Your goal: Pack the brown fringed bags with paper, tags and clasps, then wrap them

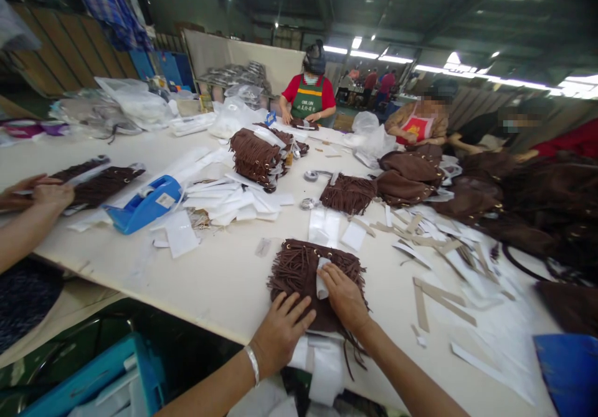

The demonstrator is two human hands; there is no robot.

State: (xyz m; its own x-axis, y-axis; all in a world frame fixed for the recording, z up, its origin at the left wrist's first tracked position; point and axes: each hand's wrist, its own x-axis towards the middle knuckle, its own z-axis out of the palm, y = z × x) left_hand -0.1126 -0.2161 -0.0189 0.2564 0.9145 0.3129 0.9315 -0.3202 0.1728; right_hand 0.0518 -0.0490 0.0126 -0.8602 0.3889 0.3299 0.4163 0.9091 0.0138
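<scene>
A dark brown fringed bag [306, 267] lies on the table directly before me, its fringe spread to both sides and a few metal eyelets along its far edge. My left hand [287, 326], wearing a silver bracelet, rests flat on the bag's near left part with fingers spread. At the bag's middle, my right hand [343, 292] has its fingers closed over a small white wrapping piece [322, 278]; the thumb is mostly hidden. White sheets [324, 367] hang over the table's near edge below the bag.
A blue tape dispenser [142, 205] stands left, beside a heap of white paper pieces [228, 202]. More fringed bags [255, 155] are stacked beyond. Beige strips [443, 298] and brown bags [476, 192] lie right. A co-worker's hands [51, 192] work at left; several people stand opposite.
</scene>
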